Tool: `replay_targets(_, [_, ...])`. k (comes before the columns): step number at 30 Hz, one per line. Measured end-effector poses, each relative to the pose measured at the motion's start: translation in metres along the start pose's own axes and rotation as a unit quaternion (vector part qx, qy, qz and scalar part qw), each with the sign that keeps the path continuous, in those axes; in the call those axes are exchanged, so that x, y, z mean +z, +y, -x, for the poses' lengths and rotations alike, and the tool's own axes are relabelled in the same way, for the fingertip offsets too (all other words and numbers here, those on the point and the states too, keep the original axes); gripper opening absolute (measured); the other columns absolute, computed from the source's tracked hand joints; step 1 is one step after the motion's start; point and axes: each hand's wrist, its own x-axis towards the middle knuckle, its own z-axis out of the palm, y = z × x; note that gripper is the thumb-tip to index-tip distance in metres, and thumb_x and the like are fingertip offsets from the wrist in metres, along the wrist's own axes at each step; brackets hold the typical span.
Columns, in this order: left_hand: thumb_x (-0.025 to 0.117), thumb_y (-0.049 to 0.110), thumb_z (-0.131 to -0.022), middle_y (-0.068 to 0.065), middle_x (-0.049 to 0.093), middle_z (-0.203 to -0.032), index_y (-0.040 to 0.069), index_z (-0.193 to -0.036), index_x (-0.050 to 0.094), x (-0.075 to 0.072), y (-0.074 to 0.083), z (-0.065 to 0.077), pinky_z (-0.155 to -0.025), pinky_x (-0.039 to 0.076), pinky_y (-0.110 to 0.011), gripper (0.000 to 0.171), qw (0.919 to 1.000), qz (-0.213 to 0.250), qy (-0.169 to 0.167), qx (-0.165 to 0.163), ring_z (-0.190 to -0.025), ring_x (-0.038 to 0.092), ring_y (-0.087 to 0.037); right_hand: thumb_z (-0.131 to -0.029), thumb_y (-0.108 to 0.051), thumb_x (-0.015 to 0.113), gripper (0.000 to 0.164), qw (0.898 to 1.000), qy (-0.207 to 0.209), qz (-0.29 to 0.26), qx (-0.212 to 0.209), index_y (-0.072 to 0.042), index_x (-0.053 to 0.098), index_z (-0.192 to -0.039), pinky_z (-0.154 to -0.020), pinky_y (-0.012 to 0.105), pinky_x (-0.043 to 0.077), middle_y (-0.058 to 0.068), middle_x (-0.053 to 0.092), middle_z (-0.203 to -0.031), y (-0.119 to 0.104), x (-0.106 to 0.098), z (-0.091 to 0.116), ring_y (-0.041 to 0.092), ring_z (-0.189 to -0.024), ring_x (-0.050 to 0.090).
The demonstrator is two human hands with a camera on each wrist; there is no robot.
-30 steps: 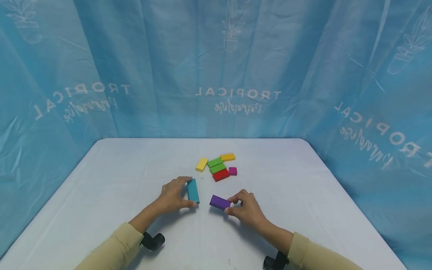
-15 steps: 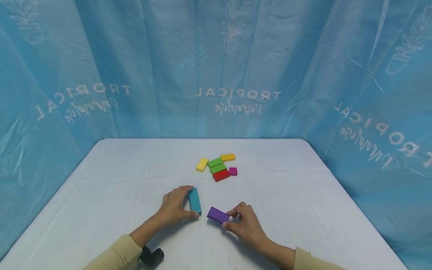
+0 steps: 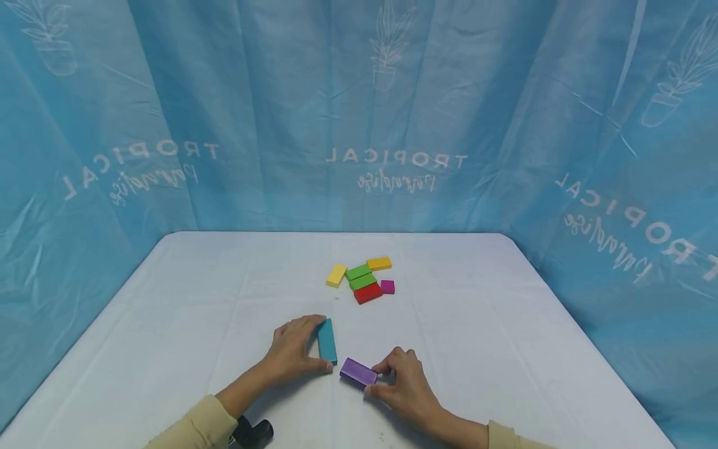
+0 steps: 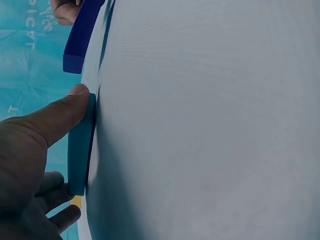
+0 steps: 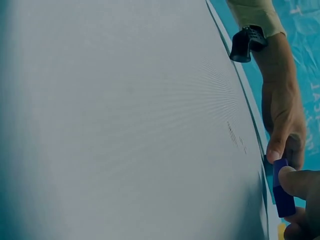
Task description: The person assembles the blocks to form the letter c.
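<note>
In the head view my left hand (image 3: pixel 294 349) holds a teal block (image 3: pixel 327 342) by its two ends, thumb at the near end and fingertips at the far one. To its right, my right hand (image 3: pixel 406 383) pinches the right end of a purple block (image 3: pixel 359 371) between thumb and fingers. A small gap separates the two blocks. In the left wrist view the teal block (image 4: pixel 81 150) stands close to the tabletop, and a shadow lies below the purple block (image 4: pixel 82 37). The right wrist view shows the purple block (image 5: pixel 284 197) mostly hiding the teal one.
Beyond the hands lie two green blocks (image 3: pixel 361 276) side by side, a red block (image 3: pixel 368 293), a small magenta block (image 3: pixel 387 287), a yellow block (image 3: pixel 336 275) and an orange-yellow block (image 3: pixel 379 263). A white cloth covers the table (image 3: pixel 477 299); a blue curtain (image 3: pixel 359 112) hangs around it.
Both hands have moved toward the person with their blocks. The purple block has also shifted left, and the gap to the teal block is narrower. The farther blocks stay put.
</note>
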Motion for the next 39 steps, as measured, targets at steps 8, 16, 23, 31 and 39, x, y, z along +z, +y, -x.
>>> replay_targets(8, [0.085,0.043,-0.068,-0.012,0.048,-0.139,0.008,-0.139,0.047,0.0003,0.0006,-0.0002,-0.101,0.022,-0.060,0.088,0.9998,-0.008,-0.018,0.001,-0.130,0.038,-0.034,-0.071,-0.025,0.085,0.027,0.999,-0.023,0.017,0.017,-0.016,0.067,-0.089,-0.075,0.032,0.030,-0.013,0.048,-0.085,0.0001,0.0002,0.0001,0.011,-0.084,0.038])
replay_targets(16, [0.085,0.045,-0.069,-0.012,0.047,-0.140,0.008,-0.140,0.046,0.0005,0.0004,-0.0006,-0.102,0.021,-0.060,0.089,0.9997,-0.014,-0.020,0.005,-0.130,0.037,-0.034,-0.070,-0.031,0.084,0.029,0.998,-0.038,0.040,0.013,-0.017,0.070,-0.091,-0.076,0.033,0.030,-0.014,0.047,-0.085,-0.0008,0.0013,-0.0022,0.012,-0.084,0.036])
replay_targets(23, [0.084,0.046,-0.068,-0.011,0.046,-0.141,0.007,-0.140,0.046,0.0008,0.0013,-0.0006,-0.102,0.021,-0.059,0.091,0.9996,-0.012,-0.024,0.004,-0.130,0.038,-0.034,-0.069,-0.034,0.085,0.031,0.998,-0.032,0.050,0.001,-0.017,0.069,-0.091,-0.077,0.034,0.030,-0.015,0.047,-0.084,-0.0009,0.0027,-0.0027,0.011,-0.083,0.037])
replay_targets(31, [0.084,0.049,-0.068,-0.012,0.046,-0.142,0.008,-0.141,0.044,0.0018,0.0027,0.0003,-0.103,0.021,-0.059,0.092,0.9994,-0.016,-0.030,0.002,-0.131,0.036,-0.034,-0.069,-0.034,0.085,0.031,0.998,-0.035,0.052,-0.001,-0.017,0.069,-0.090,-0.076,0.033,0.030,-0.013,0.046,-0.084,-0.0026,0.0058,-0.0034,0.011,-0.083,0.036])
replay_targets(39, [0.084,0.047,-0.068,-0.011,0.046,-0.142,0.009,-0.141,0.045,0.0018,0.0040,0.0002,-0.103,0.021,-0.059,0.091,0.9993,-0.018,-0.034,-0.001,-0.131,0.036,-0.034,-0.070,-0.036,0.085,0.031,0.997,-0.039,0.060,-0.004,-0.018,0.069,-0.090,-0.076,0.034,0.029,-0.014,0.045,-0.083,-0.0043,0.0067,-0.0041,0.011,-0.082,0.035])
